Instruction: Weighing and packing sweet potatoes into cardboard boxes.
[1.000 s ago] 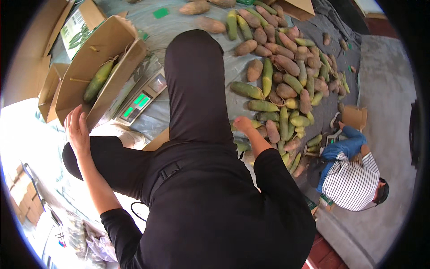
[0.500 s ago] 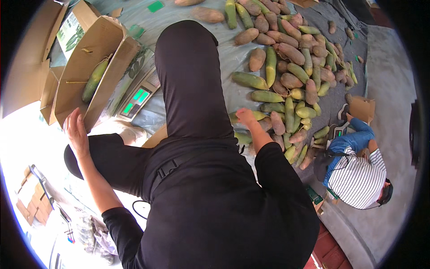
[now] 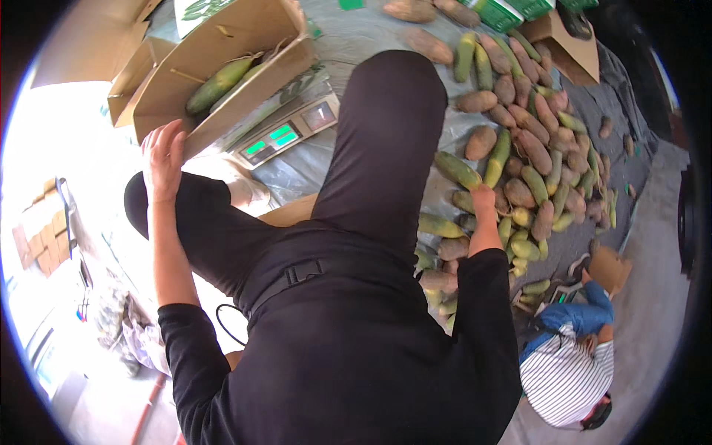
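My left hand is open, fingers stretched upward at the near corner of a cardboard box. Inside that box lies a long green radish, and part of another shows behind the box wall. At the pile on the right, my right hand has its fingers closed at the near end of a green radish, which still lies on the sheet. The fingertips are partly hidden. Around this hand lie many green radishes and reddish-brown, radish-like roots.
A scale with lit green displays stands beside the box. My bent knee rises between box and pile. At the lower right a person in a striped shirt bends near another carton. An open carton stands at the far right.
My view has shifted, so box and pile sit further right. My right hand has moved forward over the pile to the end of a green radish. My left hand remains by the box corner.
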